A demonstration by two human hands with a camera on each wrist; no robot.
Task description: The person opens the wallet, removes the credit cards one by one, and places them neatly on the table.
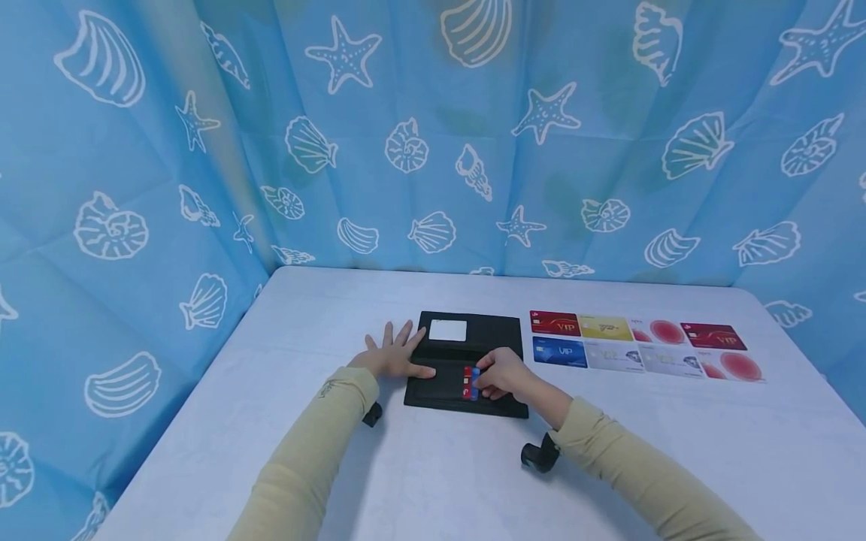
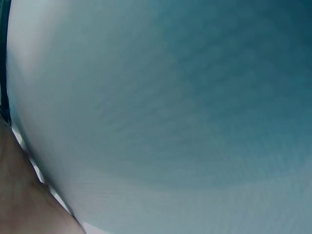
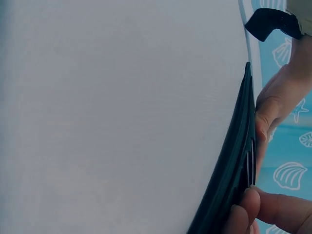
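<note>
A black wallet (image 1: 497,328) lies unfolded on the table, a white panel (image 1: 448,330) showing in its far half. My left hand (image 1: 389,361) is spread over its left side, with the thumb lying on the near half. With thumb and fingertips, my right hand (image 1: 506,373) pinches a blue card (image 1: 474,394) at the near half's pocket. Just left of it, a narrow strip of a red card (image 1: 467,382) shows. Seen edge-on in the right wrist view, the wallet (image 3: 226,156) has thin card edges standing out by my right fingertips.
Right of the wallet, several cards lie in two rows, among them a blue VIP card (image 1: 559,352) and a gold card (image 1: 606,327). Black wrist camera mounts (image 1: 540,454) hang below both sleeves. A blue shell-print curtain (image 1: 406,203) stands behind the white table (image 1: 311,315).
</note>
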